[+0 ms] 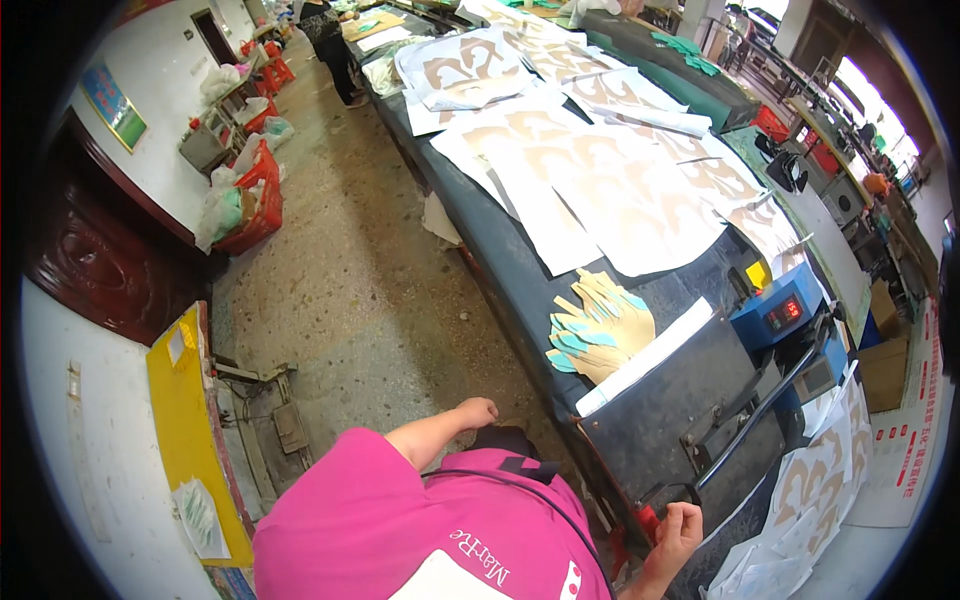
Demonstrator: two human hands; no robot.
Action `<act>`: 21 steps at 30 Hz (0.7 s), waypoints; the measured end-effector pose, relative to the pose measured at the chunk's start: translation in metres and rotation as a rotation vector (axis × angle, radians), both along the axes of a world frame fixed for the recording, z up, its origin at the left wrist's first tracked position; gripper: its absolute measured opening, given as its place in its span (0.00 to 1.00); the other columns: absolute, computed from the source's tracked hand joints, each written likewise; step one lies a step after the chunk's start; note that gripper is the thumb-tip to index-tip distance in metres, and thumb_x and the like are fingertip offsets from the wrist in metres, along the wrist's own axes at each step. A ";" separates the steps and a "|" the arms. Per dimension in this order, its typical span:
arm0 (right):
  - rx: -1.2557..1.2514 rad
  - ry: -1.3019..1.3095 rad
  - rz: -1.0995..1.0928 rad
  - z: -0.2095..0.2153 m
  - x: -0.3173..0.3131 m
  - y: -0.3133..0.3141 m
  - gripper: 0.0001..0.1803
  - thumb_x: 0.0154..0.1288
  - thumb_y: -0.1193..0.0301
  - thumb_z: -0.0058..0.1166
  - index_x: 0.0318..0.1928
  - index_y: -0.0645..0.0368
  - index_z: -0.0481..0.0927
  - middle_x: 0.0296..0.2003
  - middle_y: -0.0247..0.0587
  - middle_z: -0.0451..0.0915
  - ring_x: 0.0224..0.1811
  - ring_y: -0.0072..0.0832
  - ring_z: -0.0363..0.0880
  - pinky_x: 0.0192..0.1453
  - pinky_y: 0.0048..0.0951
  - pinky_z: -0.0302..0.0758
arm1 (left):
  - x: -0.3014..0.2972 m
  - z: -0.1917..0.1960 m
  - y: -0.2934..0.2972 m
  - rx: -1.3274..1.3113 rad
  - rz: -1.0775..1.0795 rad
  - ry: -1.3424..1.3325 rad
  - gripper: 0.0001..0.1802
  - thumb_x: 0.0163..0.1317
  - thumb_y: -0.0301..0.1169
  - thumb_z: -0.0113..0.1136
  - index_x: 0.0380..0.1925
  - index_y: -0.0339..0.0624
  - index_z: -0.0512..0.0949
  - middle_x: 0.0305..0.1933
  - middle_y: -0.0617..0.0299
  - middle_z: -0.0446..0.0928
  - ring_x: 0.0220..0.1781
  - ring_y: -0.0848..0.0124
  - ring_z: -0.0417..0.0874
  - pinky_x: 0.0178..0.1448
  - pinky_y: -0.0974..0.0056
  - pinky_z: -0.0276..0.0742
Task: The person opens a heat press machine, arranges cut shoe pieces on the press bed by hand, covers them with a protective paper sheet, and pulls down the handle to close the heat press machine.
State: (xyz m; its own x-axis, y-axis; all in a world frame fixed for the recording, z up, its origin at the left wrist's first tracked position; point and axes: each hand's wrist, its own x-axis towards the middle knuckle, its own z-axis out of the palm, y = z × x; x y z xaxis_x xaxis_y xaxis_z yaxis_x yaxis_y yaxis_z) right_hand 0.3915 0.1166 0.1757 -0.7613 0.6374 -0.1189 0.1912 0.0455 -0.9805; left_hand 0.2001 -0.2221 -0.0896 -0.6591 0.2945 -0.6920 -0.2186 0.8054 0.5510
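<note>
My left hand hangs in front of my body with its fingers curled in, and nothing shows in it. My right hand is raised beside the near corner of a heat press, fingers bent toward the thumb, with nothing visible between them. Close to it is a red grip on the press. The press has a dark flat plate, a long black lever and a blue control box with a lit display. Beyond the plate lies a fanned pile of tan and turquoise cut pieces, next to a white strip.
White sheets with tan shapes cover much of the long dark table. More such sheets lie right of the press. Along the left wall stand a yellow board and red crates. Another person stands far off beside the table.
</note>
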 end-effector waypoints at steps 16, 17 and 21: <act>-0.089 0.004 -0.112 0.003 -0.001 -0.001 0.07 0.70 0.73 0.52 0.32 0.57 0.73 0.20 0.24 0.65 0.16 0.10 0.57 0.19 0.14 0.53 | -0.028 -0.015 -0.010 0.008 -0.025 0.052 0.16 0.48 0.36 0.64 0.40 0.49 0.85 0.43 0.54 0.84 0.47 0.58 0.84 0.52 0.57 0.78; -0.080 0.012 -0.113 0.003 -0.001 -0.001 0.07 0.70 0.73 0.52 0.32 0.57 0.73 0.21 0.25 0.65 0.17 0.10 0.57 0.19 0.14 0.53 | -0.029 -0.016 -0.008 0.004 -0.028 0.054 0.17 0.48 0.35 0.65 0.40 0.49 0.84 0.43 0.54 0.84 0.47 0.58 0.84 0.52 0.57 0.78; -0.109 0.039 -0.098 0.019 -0.009 -0.009 0.04 0.69 0.72 0.55 0.35 0.57 0.78 0.19 0.24 0.66 0.18 0.12 0.59 0.22 0.16 0.54 | -0.031 -0.016 -0.005 0.005 -0.022 0.037 0.17 0.48 0.35 0.65 0.41 0.49 0.84 0.43 0.55 0.84 0.47 0.58 0.84 0.52 0.57 0.78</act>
State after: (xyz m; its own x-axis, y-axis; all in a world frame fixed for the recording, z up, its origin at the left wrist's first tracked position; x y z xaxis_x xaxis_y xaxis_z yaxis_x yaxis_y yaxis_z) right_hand 0.3820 0.1080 0.1945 -0.7018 0.6936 -0.1625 0.1508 -0.0783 -0.9855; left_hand 0.1692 -0.2272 -0.1053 -0.6775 0.3123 -0.6660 -0.1806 0.8070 0.5622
